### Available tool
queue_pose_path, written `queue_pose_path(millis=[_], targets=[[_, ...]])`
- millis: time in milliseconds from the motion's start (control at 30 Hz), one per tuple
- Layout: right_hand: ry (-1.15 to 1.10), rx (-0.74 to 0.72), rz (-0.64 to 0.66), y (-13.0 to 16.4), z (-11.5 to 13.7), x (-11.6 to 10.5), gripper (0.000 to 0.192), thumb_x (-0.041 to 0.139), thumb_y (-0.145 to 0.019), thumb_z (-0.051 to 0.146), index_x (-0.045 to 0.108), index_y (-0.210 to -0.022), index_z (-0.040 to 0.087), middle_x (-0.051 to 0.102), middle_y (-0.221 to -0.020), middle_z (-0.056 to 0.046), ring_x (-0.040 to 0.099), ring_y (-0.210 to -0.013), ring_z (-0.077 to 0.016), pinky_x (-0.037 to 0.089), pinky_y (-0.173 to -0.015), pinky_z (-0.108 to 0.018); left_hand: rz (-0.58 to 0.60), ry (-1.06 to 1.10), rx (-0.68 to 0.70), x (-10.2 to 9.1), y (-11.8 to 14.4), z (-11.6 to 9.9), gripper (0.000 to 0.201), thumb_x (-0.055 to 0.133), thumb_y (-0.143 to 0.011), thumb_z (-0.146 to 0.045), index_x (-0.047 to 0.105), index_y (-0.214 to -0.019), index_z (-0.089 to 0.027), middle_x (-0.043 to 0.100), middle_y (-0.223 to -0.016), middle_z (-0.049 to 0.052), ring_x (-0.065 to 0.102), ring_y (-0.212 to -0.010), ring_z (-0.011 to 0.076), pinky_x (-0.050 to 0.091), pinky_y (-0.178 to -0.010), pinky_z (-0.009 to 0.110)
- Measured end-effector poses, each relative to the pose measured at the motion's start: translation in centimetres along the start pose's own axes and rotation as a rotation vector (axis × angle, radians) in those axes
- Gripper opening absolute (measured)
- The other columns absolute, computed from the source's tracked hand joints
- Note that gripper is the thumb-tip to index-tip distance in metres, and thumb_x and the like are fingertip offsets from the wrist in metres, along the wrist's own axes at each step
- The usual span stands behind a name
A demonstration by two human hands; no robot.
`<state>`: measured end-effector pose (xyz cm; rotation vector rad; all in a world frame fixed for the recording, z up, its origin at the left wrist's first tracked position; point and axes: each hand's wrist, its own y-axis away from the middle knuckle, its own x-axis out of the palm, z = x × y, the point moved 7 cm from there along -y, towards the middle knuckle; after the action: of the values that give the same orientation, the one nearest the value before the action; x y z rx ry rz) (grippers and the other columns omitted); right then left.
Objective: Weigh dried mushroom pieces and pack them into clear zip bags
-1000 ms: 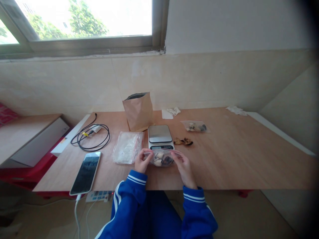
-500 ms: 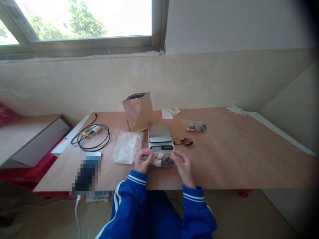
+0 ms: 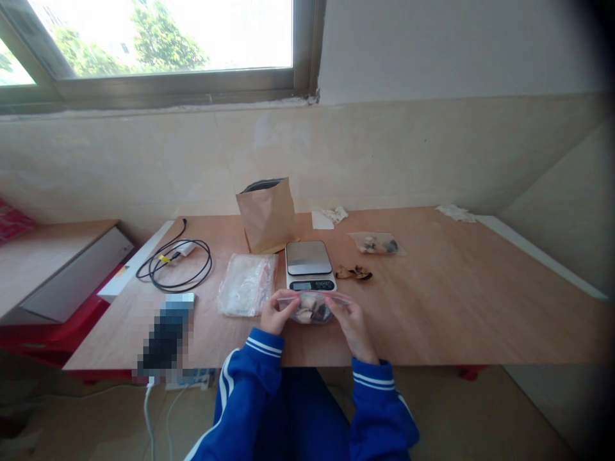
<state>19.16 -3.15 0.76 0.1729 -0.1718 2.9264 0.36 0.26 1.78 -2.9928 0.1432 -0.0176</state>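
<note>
Both of my hands hold a small clear zip bag with pale and dark pieces inside, just above the wooden table near its front edge. My left hand pinches the bag's top left. My right hand pinches its top right. Right behind the bag sits a small digital scale with a bare steel platform. A little heap of loose dried pieces lies to the right of the scale.
A stack of unused clear zip bags lies left of the scale. Behind it stands an opened brown paper bag. A second filled bag rests at the back right. A phone and coiled black cable lie on the left.
My fingers have moved inward along the top of the bag, and the bag has bunched slightly. Nothing else on the table has moved.
</note>
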Motion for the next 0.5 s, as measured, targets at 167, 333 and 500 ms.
queue_pose_path(millis=[167, 333, 500], targets=[[0.019, -0.023, 0.015, -0.12, 0.1, 0.11, 0.032, 0.068, -0.076, 0.046, 0.071, -0.091, 0.019, 0.073, -0.094, -0.008, 0.066, -0.093, -0.0246, 0.05, -0.089, -0.043, -0.023, -0.01, 0.02, -0.1, -0.12, -0.01, 0.032, 0.075, -0.066, -0.043, 0.07, -0.081, -0.015, 0.071, -0.085, 0.009, 0.065, -0.084, 0.0216, 0.051, -0.082, 0.036], [0.093, -0.082, -0.054, -0.21, 0.17, -0.45, 0.028, 0.07, -0.074, 0.045, 0.072, -0.085, 0.019, 0.072, -0.09, -0.008, 0.065, -0.088, -0.0247, 0.051, -0.085, -0.043, -0.037, -0.02, 0.073, -0.2, -0.15, -0.23, 0.031, 0.074, -0.067, -0.046, 0.069, -0.071, -0.016, 0.071, -0.092, 0.011, 0.064, -0.093, 0.0239, 0.048, -0.089, 0.04], [0.147, -0.144, -0.079, -0.21, 0.19, -0.68, 0.024, 0.069, -0.075, 0.042, 0.072, -0.083, 0.02, 0.07, -0.09, -0.007, 0.064, -0.09, -0.0242, 0.049, -0.088, -0.044, -0.035, -0.044, 0.126, -0.21, 0.06, -0.55, 0.027, 0.072, -0.07, -0.043, 0.069, -0.072, -0.016, 0.07, -0.089, 0.011, 0.064, -0.089, 0.0227, 0.049, -0.086, 0.038]])
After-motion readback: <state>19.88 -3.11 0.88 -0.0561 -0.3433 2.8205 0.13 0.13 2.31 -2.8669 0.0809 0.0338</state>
